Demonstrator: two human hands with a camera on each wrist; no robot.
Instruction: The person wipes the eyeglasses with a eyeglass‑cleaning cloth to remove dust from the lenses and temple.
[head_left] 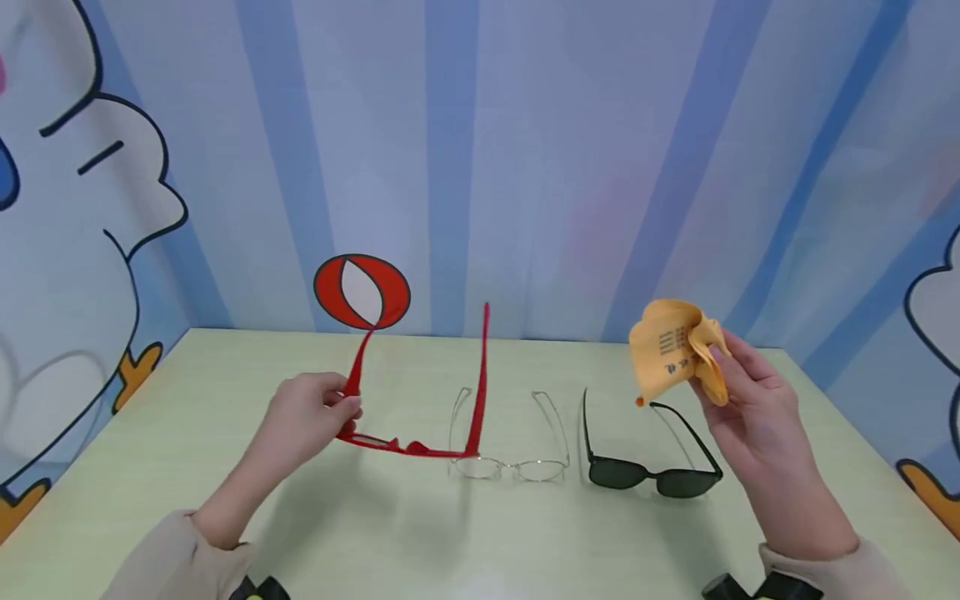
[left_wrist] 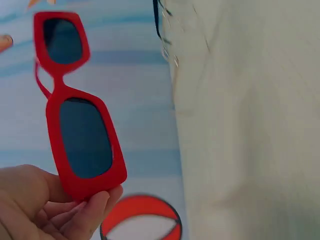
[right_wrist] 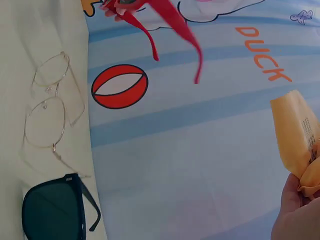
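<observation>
My left hand (head_left: 311,414) pinches a pair of red-framed sunglasses (head_left: 408,448) by one hinge corner, raised over the table with both arms unfolded and pointing away. In the left wrist view the dark lenses (left_wrist: 86,137) face the camera, thumb and fingers at the frame's lower corner. On the right, my right hand (head_left: 757,408) grips a crumpled yellow-orange cloth (head_left: 667,350) with small dark print, also held up. Part of the cloth bunches between thumb and fingers; in the right wrist view the cloth (right_wrist: 295,135) stands up from the hand at the edge.
Thin wire-framed eyeglasses (head_left: 510,469) lie unfolded at the middle of the pale table (head_left: 525,550). Black sunglasses (head_left: 652,477) lie to their right, arms open. Behind the table hangs a blue striped backdrop (head_left: 517,167) with cartoon prints.
</observation>
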